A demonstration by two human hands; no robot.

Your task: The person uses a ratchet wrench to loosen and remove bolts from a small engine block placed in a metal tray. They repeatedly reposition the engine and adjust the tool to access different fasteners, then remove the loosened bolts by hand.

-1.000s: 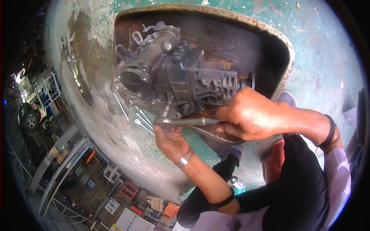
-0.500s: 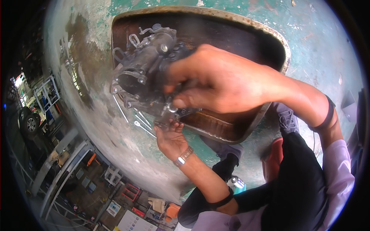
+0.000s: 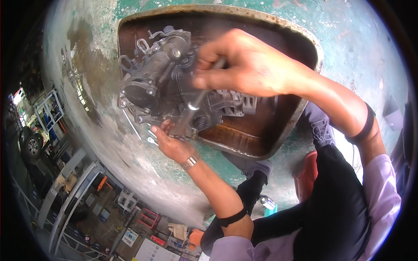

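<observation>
A grey cast-metal gearbox (image 3: 159, 65) with bolts, loops and a round cylindrical housing rests in a rusty metal tray (image 3: 300, 32). Above its right part my right hand (image 3: 237, 65) is closed around the handle of a steel ratchet wrench (image 3: 193, 105), blurred by motion. The tool's shiny end points down toward the gearbox's near side. My left hand (image 3: 174, 145), with a metal watch at the wrist, is at the gearbox's near lower edge. Its thumb and fingers are apart and slightly bent, with the fingertips by the flange. Whether they touch it is unclear.
Long thin tools (image 3: 132, 124) lie on the worn green-grey floor left of the tray. My shoes (image 3: 320, 126) are close to the tray's near right side, beside a red object (image 3: 306, 174). A spray can (image 3: 267, 202) stands near my leg. Frames and workshop parts fill the lower left.
My right hand has lifted slightly away with the wrench, uncovering more of the gearbox. My left hand has shifted left and up along the near edge. The whole view has moved slightly.
</observation>
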